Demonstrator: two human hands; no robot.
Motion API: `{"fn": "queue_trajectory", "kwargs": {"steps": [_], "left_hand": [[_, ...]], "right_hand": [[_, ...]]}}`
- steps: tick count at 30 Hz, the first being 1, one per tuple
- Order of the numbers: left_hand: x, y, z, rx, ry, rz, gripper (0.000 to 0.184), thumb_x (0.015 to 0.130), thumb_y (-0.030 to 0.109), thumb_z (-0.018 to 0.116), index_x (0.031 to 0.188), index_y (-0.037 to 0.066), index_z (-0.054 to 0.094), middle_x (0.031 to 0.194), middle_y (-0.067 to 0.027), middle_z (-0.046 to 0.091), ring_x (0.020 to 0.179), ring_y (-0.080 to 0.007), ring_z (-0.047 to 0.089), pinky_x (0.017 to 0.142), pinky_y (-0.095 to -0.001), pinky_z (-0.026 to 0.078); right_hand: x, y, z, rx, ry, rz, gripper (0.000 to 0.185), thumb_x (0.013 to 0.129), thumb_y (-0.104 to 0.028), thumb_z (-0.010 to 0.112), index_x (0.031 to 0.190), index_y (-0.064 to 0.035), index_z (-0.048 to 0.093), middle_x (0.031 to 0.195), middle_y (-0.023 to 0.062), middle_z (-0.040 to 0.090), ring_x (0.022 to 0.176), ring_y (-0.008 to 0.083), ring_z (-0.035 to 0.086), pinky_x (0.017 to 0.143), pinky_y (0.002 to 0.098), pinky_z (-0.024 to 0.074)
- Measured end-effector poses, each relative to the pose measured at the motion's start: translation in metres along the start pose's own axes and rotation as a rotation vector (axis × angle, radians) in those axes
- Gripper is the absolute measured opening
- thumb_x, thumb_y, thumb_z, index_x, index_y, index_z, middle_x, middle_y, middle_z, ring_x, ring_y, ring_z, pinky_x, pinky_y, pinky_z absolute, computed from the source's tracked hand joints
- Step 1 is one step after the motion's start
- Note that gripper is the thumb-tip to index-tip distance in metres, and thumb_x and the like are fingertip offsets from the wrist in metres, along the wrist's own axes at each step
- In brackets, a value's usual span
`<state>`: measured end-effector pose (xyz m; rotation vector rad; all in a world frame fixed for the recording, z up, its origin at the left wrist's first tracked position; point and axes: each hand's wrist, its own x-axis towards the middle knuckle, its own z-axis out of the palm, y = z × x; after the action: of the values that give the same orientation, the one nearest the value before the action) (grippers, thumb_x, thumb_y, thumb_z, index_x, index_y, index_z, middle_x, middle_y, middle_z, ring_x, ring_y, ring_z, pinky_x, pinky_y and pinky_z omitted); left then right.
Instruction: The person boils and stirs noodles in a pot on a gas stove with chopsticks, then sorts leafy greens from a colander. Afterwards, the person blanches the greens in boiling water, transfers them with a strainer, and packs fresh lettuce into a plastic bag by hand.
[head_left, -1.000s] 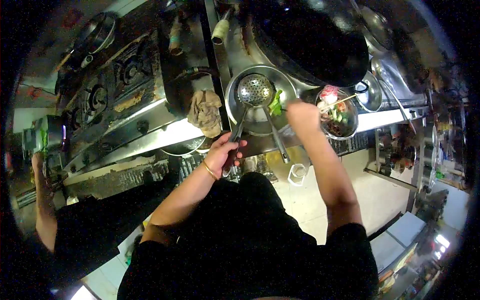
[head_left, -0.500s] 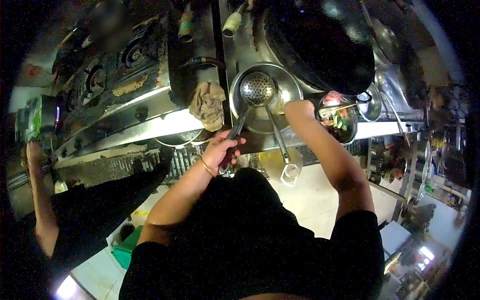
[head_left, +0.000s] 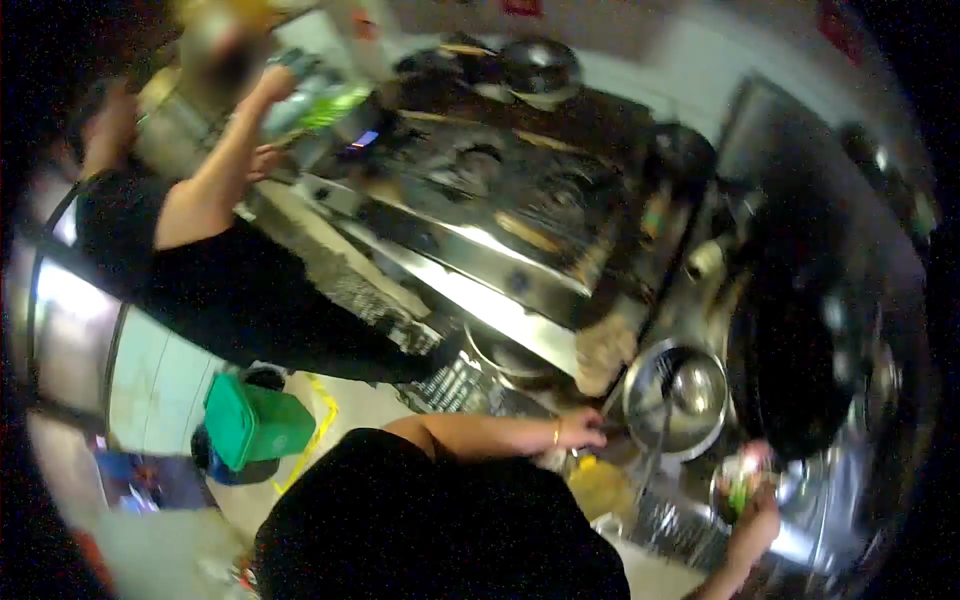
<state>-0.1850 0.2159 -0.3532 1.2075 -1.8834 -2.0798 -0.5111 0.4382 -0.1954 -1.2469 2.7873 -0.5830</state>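
Observation:
My left hand (head_left: 580, 430), with a bracelet at the wrist, is closed round a long utensil handle, beside a steel bowl (head_left: 632, 410). Inside this bowl sits a perforated skimmer head (head_left: 692, 388), blurred. A second long handle (head_left: 652, 460) leans out over the bowl's near rim. At the lower right, my right hand (head_left: 760, 518) is closed at the near edge of a container of cut vegetables (head_left: 738, 482), with green and pinkish pieces in it. Motion blur softens its fingers. The dark wok (head_left: 795, 370) lies just beyond that container.
A crumpled cloth (head_left: 603, 355) lies on the counter edge left of the bowl. A sooty stove (head_left: 480, 170) runs along the back. To the left, a co-worker's arm (head_left: 215, 190) reaches toward green vegetables (head_left: 335, 105). A green bin (head_left: 258, 420) stands on the floor.
My view has swung left, so the counter appears turned and farther right. My right hand has moved from beside the steel bowl to the vegetable container. My left hand stays near the bowl.

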Motion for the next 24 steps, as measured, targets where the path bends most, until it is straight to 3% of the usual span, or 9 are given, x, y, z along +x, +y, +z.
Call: {"fn": "queue_trajectory", "kwargs": {"steps": [2, 4, 6, 9, 12, 14, 18, 21, 24], "left_hand": [[0.0, -0.024, 0.004, -0.115, 0.14, 0.099, 0.041, 0.07, 0.023, 0.072, 0.102, 0.004, 0.055, 0.088, -0.0071, 0.06, 0.075, -0.0153, 0.057, 0.067, -0.0283, 0.047], [-0.021, -0.003, -0.018, -0.179, 0.128, 0.04, 0.033, 0.074, 0.018, 0.069, 0.101, 0.003, 0.056, 0.087, -0.007, 0.06, 0.074, -0.014, 0.056, 0.064, -0.0277, 0.046], [-0.017, -0.031, -0.037, -0.198, 0.171, 0.09, 0.024, 0.08, 0.016, 0.064, 0.099, 0.004, 0.056, 0.079, -0.005, 0.059, 0.071, -0.0112, 0.055, 0.057, -0.0261, 0.045], [-0.045, -0.059, -0.079, -0.024, 0.432, 0.144, 0.031, 0.078, 0.023, 0.066, 0.101, 0.003, 0.061, 0.083, -0.0073, 0.063, 0.069, -0.0133, 0.059, 0.062, -0.0278, 0.049], [-0.101, -0.091, -0.124, -0.17, 0.503, -0.115, 0.038, 0.078, 0.024, 0.065, 0.11, 0.004, 0.059, 0.09, -0.0095, 0.065, 0.075, -0.017, 0.061, 0.066, -0.0298, 0.05], [-0.153, -0.102, -0.148, -0.023, 0.67, -0.474, 0.042, 0.078, 0.027, 0.061, 0.109, 0.0, 0.057, 0.1, -0.0166, 0.063, 0.092, -0.0254, 0.06, 0.079, -0.0366, 0.048], [-0.25, -0.251, -0.157, -0.101, 1.004, -0.853, 0.037, 0.076, 0.026, 0.061, 0.104, 0.002, 0.061, 0.088, -0.0154, 0.064, 0.077, -0.0267, 0.061, 0.066, -0.0384, 0.05], [-0.324, -0.307, -0.134, -0.268, 1.086, -0.935, 0.034, 0.074, 0.023, 0.064, 0.101, 0.002, 0.062, 0.086, -0.0162, 0.065, 0.077, -0.0283, 0.062, 0.065, -0.0387, 0.051], [-0.36, -0.307, -0.109, -0.38, 1.15, -0.913, 0.03, 0.077, 0.02, 0.064, 0.101, 0.002, 0.062, 0.076, -0.0145, 0.064, 0.063, -0.0248, 0.061, 0.054, -0.0388, 0.05]], "right_hand": [[0.0, -0.053, -0.03, 0.082, 0.129, -0.236, 0.036, 0.091, -0.023, 0.046, 0.116, 0.0016, 0.055, 0.084, 0.0143, 0.063, 0.071, 0.0174, 0.056, 0.063, 0.0294, 0.045], [-0.002, -0.12, -0.077, 0.21, 0.129, -0.235, 0.042, 0.093, -0.027, 0.035, 0.105, 0.0013, 0.062, 0.097, 0.0195, 0.063, 0.091, 0.0338, 0.058, 0.085, 0.0452, 0.042], [0.021, -0.172, -0.098, 0.037, 0.483, -0.783, 0.049, 0.096, -0.033, 0.031, 0.094, 0.001, 0.066, 0.078, 0.0137, 0.065, 0.063, 0.0279, 0.058, 0.062, 0.041, 0.048], [0.03, -0.154, -0.07, 0.266, 0.385, -0.602, 0.055, 0.096, -0.038, 0.03, 0.087, 0.003, 0.067, 0.073, 0.014, 0.065, 0.066, 0.0274, 0.061, 0.059, 0.0347, 0.0515], [0.024, -0.182, -0.039, 0.773, 0.142, -0.136, 0.051, 0.094, -0.029, 0.03, 0.097, 0.008, 0.064, 0.084, 0.0194, 0.066, 0.072, 0.0255, 0.063, 0.063, 0.0304, 0.0531], [0.038, -0.181, -0.012, 0.815, 0.045, -0.274, 0.048, 0.092, -0.029, 0.033, 0.106, 0.0072, 0.061, 0.095, 0.0196, 0.065, 0.083, 0.0282, 0.064, 0.072, 0.0324, 0.054], [0.054, -0.194, 0.041, 0.897, -0.048, -0.445, 0.041, 0.096, -0.027, 0.036, 0.109, 0.0063, 0.057, 0.102, 0.012, 0.059, 0.086, 0.0169, 0.055, 0.075, 0.0278, 0.0437], [0.04, -0.239, 0.032, 0.686, -0.01, -0.635, 0.023, 0.087, -0.008, 0.042, 0.095, 0.0061, 0.058, 0.096, 0.0135, 0.058, 0.085, 0.0217, 0.057, 0.076, 0.031, 0.0446], [0.023, -0.253, 0.046, 0.758, -0.118, -0.566, 0.027, 0.09, -0.01, 0.041, 0.105, 0.006, 0.056, 0.096, 0.009, 0.06, 0.08, 0.018, 0.057, 0.076, 0.0283, 0.0447]]}}
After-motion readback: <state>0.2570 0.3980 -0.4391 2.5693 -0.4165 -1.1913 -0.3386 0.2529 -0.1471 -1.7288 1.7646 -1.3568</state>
